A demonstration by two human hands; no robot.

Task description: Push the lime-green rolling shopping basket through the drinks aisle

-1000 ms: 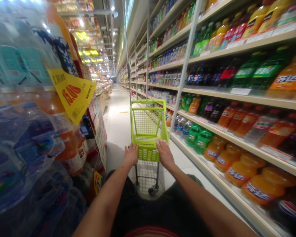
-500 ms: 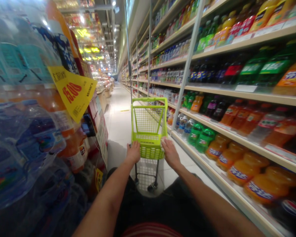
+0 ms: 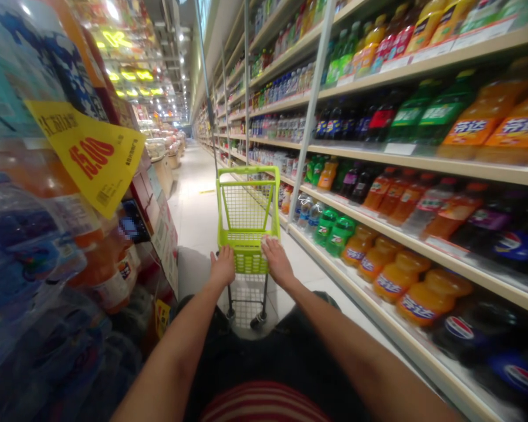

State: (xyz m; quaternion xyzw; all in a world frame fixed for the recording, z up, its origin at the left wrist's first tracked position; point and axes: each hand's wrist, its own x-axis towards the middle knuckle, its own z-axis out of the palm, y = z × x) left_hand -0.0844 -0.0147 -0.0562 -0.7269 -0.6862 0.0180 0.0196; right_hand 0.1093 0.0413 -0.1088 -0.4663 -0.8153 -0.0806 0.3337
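Observation:
A small lime-green shopping cart (image 3: 245,202) stands in a supermarket aisle straight ahead of me, its mesh basket empty. My left hand (image 3: 223,266) is closed on the left end of the cart's near rim. My right hand (image 3: 276,261) grips the right end of the same rim. Both forearms reach forward from the bottom of the view. The cart's black frame and wheels (image 3: 257,319) rest on the pale tiled floor.
Shelves (image 3: 422,158) of soda and juice bottles run along the right side. On the left, stacked shrink-wrapped bottle packs (image 3: 35,258) crowd close, with a yellow price tag (image 3: 90,155) sticking out. The tiled aisle (image 3: 193,193) runs far ahead, with display bins on its left.
The view has shifted forward and right along the aisle; the cart sits slightly further left and higher in view. Both hands keep their hold on its rim.

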